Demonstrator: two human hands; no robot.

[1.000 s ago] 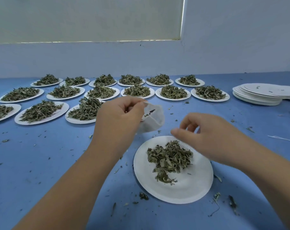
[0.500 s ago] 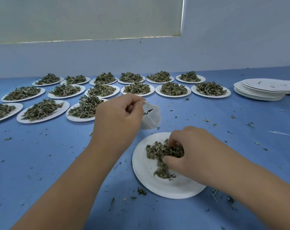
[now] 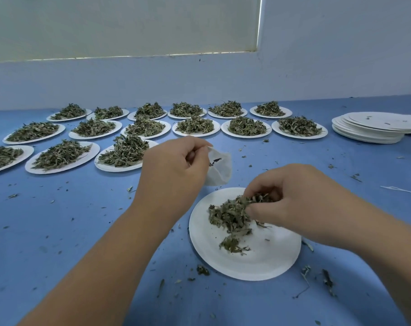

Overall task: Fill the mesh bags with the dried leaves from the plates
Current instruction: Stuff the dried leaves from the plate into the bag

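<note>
Blue surface point(image 3: 82, 220) carries rows of heaped plates point(image 3: 301, 137). Left hand point(image 3: 174, 170) pinches the limp, featherlight mesh bag point(image 3: 219, 169) at its rim, just beyond the near plate point(image 3: 247, 262). Right hand point(image 3: 294, 201) clutches a tuft of dried leaves point(image 3: 230, 214), likely brittle and best gathered loosely.

The mesh bag point(image 3: 219, 170) was thin white cloth that looked soft and crumpled. The near plate point(image 3: 247, 262) and the stack of empty plates point(image 3: 369, 131) were white paper, smooth and dull, not shiny, while the dried leaves point(image 3: 230, 217) looked crisp, curled and rough, a dull grey-green. The table cover point(image 3: 70, 231) was a flat blue sheet, smooth and matt, and the wall point(image 3: 341, 67) behind it was plain, dull white paint.
</note>
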